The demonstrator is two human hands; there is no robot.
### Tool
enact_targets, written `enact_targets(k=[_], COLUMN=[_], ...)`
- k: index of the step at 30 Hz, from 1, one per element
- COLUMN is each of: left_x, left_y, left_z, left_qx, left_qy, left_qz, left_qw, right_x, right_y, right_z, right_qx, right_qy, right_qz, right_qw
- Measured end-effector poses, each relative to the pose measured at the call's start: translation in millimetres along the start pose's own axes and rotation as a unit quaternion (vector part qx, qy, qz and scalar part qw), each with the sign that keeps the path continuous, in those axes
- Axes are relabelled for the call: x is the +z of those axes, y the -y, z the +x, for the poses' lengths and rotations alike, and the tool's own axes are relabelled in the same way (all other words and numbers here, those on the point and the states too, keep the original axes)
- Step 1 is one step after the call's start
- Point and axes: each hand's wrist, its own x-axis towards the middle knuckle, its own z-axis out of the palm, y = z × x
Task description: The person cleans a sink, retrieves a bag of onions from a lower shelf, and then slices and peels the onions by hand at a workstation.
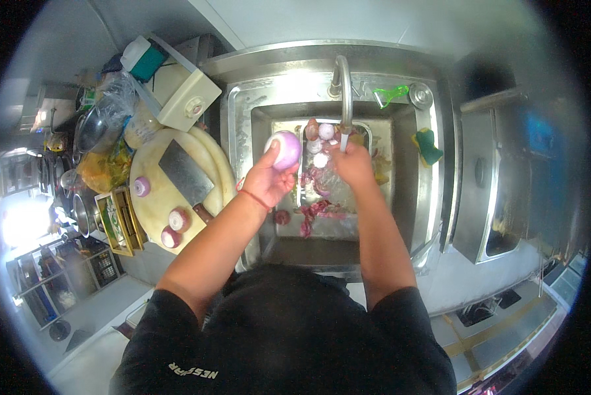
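A peeled purple onion (286, 150) is held in my left hand (272, 177), above the left side of the sink. My right hand (351, 162) is beside the water running from the curved faucet (346, 94); its fingertips are partly hidden, so whether it grips anything cannot be told. Below both hands, several onions (320, 160) lie in a tray in the steel sink (325, 251), with reddish onion skins (315, 211) nearer to me. On the round cutting board (152, 217) at left rest a cleaver (186, 173) and several onions with trimmed ends (179, 220).
A green-handled peeler (390, 96), a metal drain strainer (420, 96) and a green and yellow sponge (428, 147) lie on the sink's rim. Plastic bags (105, 170) and a metal bowl (95, 131) stand beyond the cutting board. A steel cabinet (478, 182) is at right.
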Motion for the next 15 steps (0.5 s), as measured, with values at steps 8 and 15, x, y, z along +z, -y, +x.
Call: enact_targets(k=[8,15], left_x=[63,60], left_y=[33,42], left_z=[39,63], left_qx=[-0.133,-0.203], left_qy=[0.045,0.122], left_qz=[0.081,0.166], left_qw=[0.987,0.957], right_x=[-23,-24], right_y=[-12,-24], right_z=[-7,-5], right_qx=[-0.104,-0.072], right_qy=[0.000,0.036], right_qz=[0.223,0.322], right_qw=[0.969,0.943])
